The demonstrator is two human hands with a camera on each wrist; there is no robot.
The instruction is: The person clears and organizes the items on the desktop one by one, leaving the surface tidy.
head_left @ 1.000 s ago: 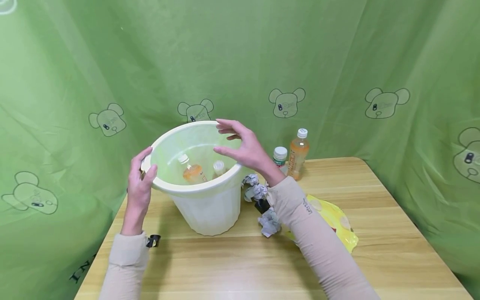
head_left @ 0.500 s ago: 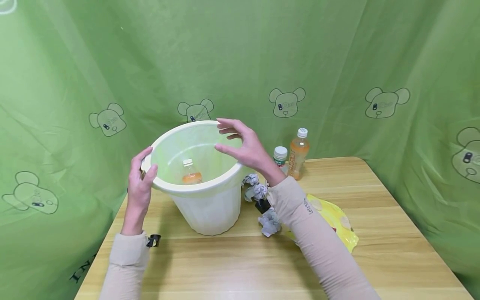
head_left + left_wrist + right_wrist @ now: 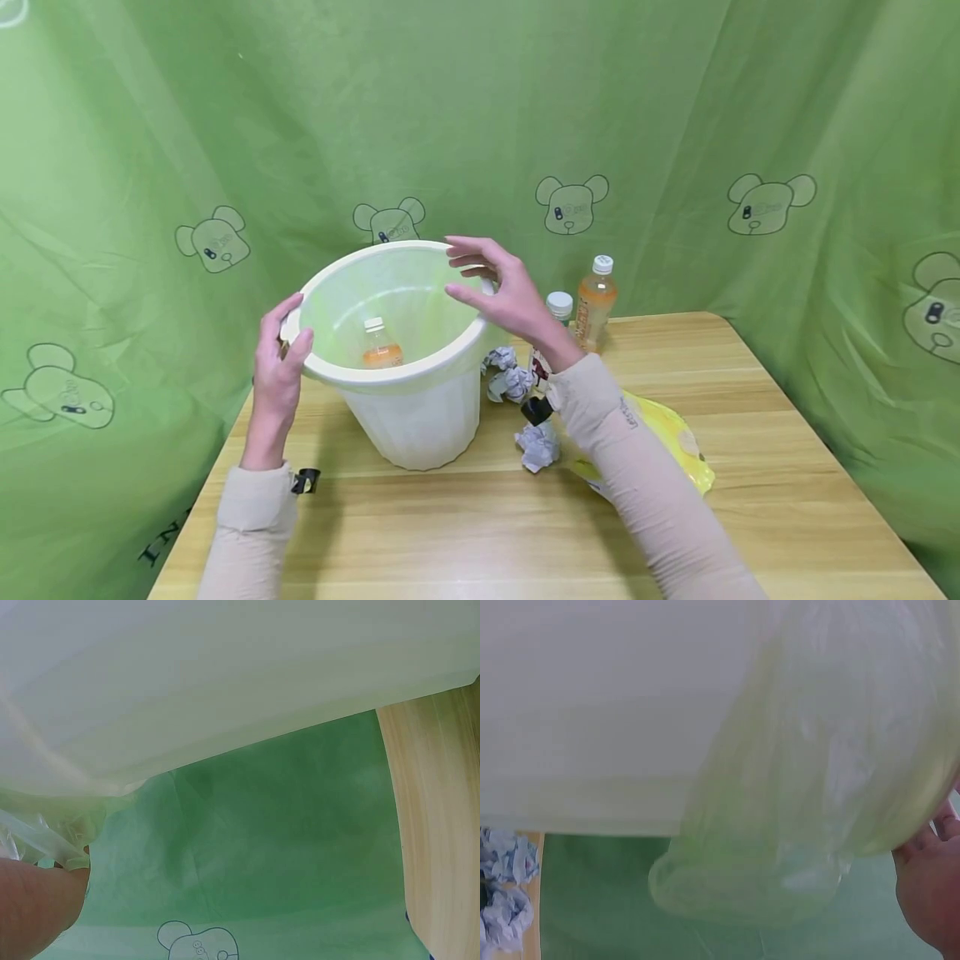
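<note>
The left hand (image 3: 276, 367) gripped the near-left rim of the white waste bin (image 3: 405, 417), thumb hooked over the edge. The bin stood on the wooden table (image 3: 480, 525), lined with a pale green plastic bag (image 3: 817, 795), and a small bottle of orange drink (image 3: 378, 346) lay inside. The right hand (image 3: 501, 292) hovered at the far-right rim, fingers spread and loosely curved, grasping nothing. Just beyond lay crumpled paper balls (image 3: 517, 383), a yellow snack packet (image 3: 675, 442), a white-capped jar (image 3: 558, 306) and an upright orange drink bottle (image 3: 596, 304).
</note>
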